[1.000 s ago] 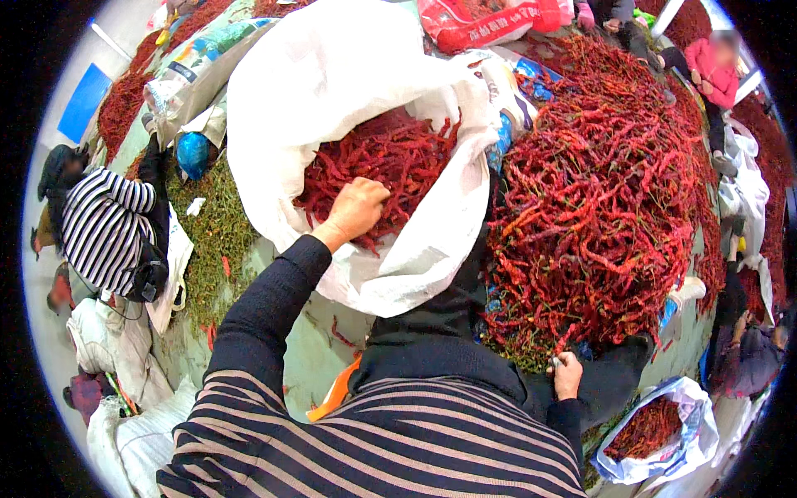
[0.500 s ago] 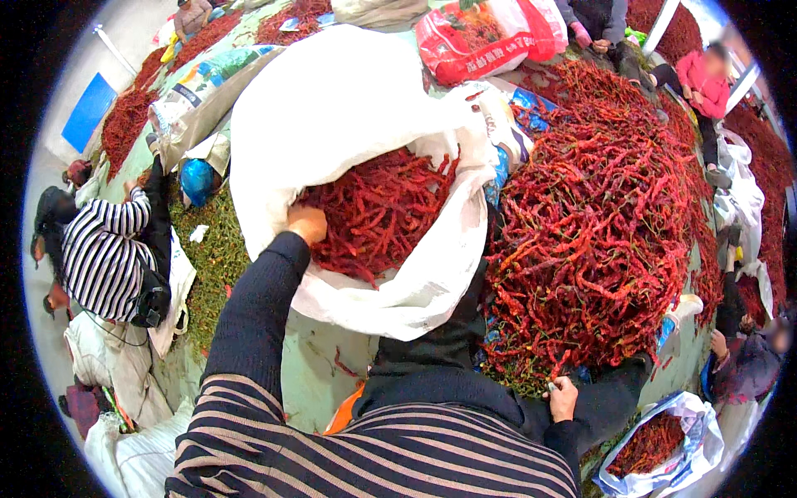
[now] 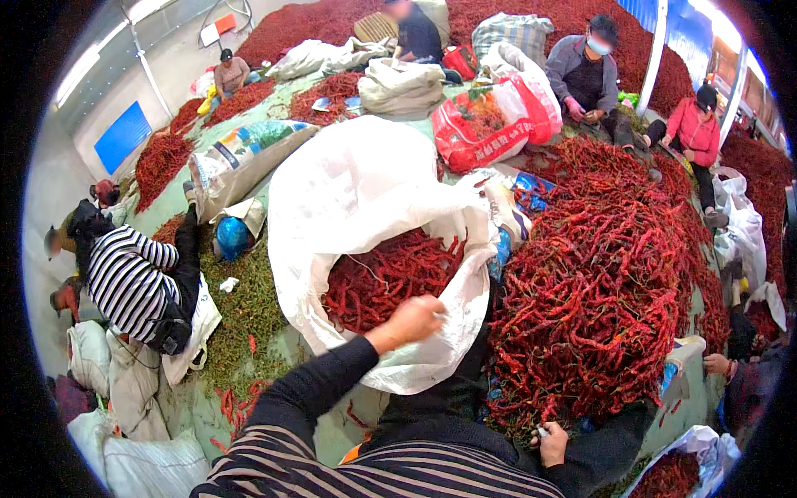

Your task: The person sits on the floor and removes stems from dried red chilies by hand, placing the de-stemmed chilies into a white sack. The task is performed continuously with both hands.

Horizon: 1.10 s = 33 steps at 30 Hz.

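At white sack [image 3: 349,191] rim — left hand [image 3: 413,319] grip clenched on edge; right hand [image 3: 551,442] grip unclear, beside chilli heap [image 3: 606,282].

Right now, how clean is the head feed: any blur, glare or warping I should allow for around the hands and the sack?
Head view: strong fisheye bending, black rim at the corners; left hand slightly motion-blurred at the white sack rim; right hand small but sharp at the lower edge; red chili pile evenly lit, no harsh shadows; mild glare on the sack cloth and bright window wash at upper right.
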### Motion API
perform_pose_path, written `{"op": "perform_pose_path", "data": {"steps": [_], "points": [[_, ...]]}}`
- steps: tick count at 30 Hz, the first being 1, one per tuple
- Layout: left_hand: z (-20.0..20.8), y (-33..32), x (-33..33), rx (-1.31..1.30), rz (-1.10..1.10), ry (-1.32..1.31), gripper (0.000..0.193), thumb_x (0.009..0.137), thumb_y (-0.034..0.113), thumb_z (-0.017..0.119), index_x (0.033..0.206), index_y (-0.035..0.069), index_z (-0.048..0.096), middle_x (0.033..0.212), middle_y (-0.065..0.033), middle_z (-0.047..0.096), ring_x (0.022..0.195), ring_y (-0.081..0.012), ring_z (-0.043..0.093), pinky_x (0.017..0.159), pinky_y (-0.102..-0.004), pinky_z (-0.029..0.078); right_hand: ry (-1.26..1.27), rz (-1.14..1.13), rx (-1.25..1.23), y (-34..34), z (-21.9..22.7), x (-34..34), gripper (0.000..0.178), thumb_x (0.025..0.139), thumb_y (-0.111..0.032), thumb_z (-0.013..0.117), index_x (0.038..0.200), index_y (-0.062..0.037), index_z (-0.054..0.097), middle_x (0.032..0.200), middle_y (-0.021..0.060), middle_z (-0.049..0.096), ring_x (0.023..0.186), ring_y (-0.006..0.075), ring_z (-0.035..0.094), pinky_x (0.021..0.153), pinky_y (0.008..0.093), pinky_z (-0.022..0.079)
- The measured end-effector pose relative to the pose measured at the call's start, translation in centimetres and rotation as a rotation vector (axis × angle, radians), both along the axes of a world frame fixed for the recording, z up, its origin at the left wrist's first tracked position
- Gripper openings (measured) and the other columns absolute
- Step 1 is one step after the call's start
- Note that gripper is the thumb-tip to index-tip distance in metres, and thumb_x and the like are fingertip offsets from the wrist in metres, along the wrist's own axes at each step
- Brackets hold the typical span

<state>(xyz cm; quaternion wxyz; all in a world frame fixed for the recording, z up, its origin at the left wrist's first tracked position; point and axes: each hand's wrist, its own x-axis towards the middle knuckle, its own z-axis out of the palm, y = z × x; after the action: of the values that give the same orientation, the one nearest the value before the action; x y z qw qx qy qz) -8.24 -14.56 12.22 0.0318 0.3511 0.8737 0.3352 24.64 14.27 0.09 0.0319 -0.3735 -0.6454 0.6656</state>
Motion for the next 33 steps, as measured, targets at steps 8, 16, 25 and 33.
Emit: {"op": "perform_pose_path", "data": {"steps": [8,16,25,33], "points": [[-0.1,9.0,12.0,0.106,-0.318,-0.464,0.026,0.076,0.02,0.06,0.093,0.0,0.06,0.088,-0.0165,0.062,0.082,-0.0283,0.06,0.072,-0.0353,0.046,0.166,0.216,0.087,-2.4,7.0,-2.8,0.01,0.083,-0.001,0.047,0.083,0.005,0.055,0.071,0.0082,0.058,0.056,0.0109,0.055,0.051,0.0256,0.046],[-1.8,10.1,15.8,0.146,-0.312,-0.952,0.031,0.083,0.024,0.058,0.099,-0.003,0.059,0.081,-0.0066,0.063,0.071,-0.0102,0.057,0.063,-0.0256,0.047,0.171,0.263,-0.073,-4.3,6.5,-2.1,0.013,0.081,-0.001,0.047,0.088,0.0018,0.058,0.067,0.0051,0.057,0.053,0.0098,0.051,0.047,0.0245,0.041],[-3.7,10.2,16.8,0.326,-0.211,-1.248,0.024,0.08,0.019,0.062,0.095,0.0,0.059,0.077,-0.005,0.062,0.065,-0.0099,0.055,0.058,-0.0235,0.045,0.185,0.41,0.089,-4.8,5.6,-1.9,0.016,0.081,-0.005,0.043,0.085,0.0016,0.057,0.068,0.0036,0.052,0.056,0.0095,0.049,0.049,0.0251,0.042],[-3.5,9.8,17.9,0.29,-0.136,-1.157,0.017,0.079,0.017,0.063,0.081,0.002,0.055,0.067,-0.0044,0.055,0.056,-0.0117,0.052,0.048,-0.0258,0.043,0.355,0.464,0.336,-5.6,5.4,-1.3,0.016,0.081,-0.003,0.044,0.086,0.0005,0.059,0.069,0.0018,0.055,0.055,0.0071,0.048,0.049,0.0219,0.04]]}}
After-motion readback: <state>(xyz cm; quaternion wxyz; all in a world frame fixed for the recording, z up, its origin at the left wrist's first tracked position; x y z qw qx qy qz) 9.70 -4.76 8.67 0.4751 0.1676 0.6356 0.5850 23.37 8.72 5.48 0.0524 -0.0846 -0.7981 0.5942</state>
